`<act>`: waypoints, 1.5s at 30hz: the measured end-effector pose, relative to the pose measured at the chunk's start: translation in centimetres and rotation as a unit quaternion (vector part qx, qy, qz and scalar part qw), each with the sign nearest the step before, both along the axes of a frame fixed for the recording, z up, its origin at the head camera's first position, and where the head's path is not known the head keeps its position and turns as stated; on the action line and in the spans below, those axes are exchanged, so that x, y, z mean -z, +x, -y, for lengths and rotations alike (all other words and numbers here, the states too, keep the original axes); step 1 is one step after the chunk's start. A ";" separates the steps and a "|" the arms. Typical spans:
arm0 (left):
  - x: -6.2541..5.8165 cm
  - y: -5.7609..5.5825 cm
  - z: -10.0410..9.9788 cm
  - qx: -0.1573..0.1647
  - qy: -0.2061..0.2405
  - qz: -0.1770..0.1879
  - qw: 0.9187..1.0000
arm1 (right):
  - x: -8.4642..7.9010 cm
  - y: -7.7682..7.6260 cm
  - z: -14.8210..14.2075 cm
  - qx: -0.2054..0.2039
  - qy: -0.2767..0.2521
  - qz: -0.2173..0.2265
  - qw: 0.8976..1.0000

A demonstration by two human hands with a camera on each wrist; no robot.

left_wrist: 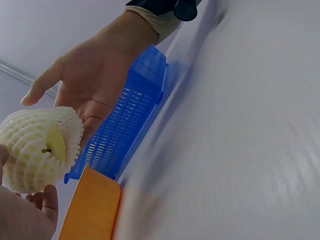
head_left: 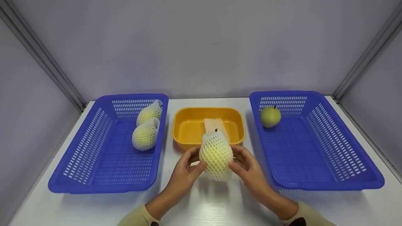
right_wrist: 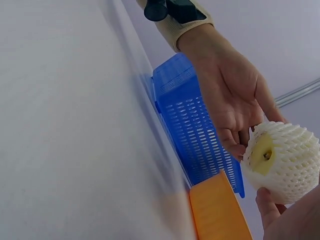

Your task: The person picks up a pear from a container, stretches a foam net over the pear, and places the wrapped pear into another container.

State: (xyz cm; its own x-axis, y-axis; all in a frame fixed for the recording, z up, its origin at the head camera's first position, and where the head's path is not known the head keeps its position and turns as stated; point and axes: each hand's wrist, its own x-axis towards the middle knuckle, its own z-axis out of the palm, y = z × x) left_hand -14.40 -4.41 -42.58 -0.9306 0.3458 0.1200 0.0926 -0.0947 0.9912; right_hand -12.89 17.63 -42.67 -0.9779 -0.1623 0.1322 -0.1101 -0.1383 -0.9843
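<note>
A pear in a white foam net (head_left: 216,157) is held upright above the table between both hands, in front of the orange bin, its dark stem poking out on top. My left hand (head_left: 184,171) grips its left side with thumb and fingers. From the other side, my right hand (head_left: 252,171) holds it the same way. At the underside the netting gapes, baring yellow-green skin and the dark blossom end, as the left wrist view shows on the pear (left_wrist: 32,150). The right wrist view shows that open end of the net (right_wrist: 262,155) too.
An orange bin (head_left: 191,138) with an empty foam net (head_left: 213,125) inside stands behind the hands. On the left, a blue basket (head_left: 106,188) contains two netted pears (head_left: 145,135). The blue basket (head_left: 326,185) at right contains a bare pear (head_left: 270,117). Walls enclose the table.
</note>
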 end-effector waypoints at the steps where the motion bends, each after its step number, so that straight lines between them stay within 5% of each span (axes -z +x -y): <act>1: 0.0 0.0 0.0 0.004 -0.003 0.007 1.000 | 0.0 0.0 0.1 -0.001 -0.002 0.001 1.000; 8: 0.1 0.1 0.1 0.041 0.000 0.045 0.998 | 0.3 -0.2 0.3 0.000 0.004 0.009 1.000; 20: 0.2 0.0 0.2 0.012 0.010 0.023 1.000 | -0.1 0.4 0.5 0.014 0.003 0.014 1.000; 28: -0.1 -0.1 0.3 0.039 0.000 0.052 0.998 | 0.0 0.2 0.9 0.015 0.000 0.014 1.000; 36: 0.0 -0.3 0.2 0.016 0.014 0.024 0.999 | -0.1 0.4 0.9 0.050 0.002 0.020 0.999; 45: 0.0 -0.1 -0.1 0.032 0.004 0.055 0.998 | -0.2 0.5 0.9 0.027 -0.008 0.014 1.000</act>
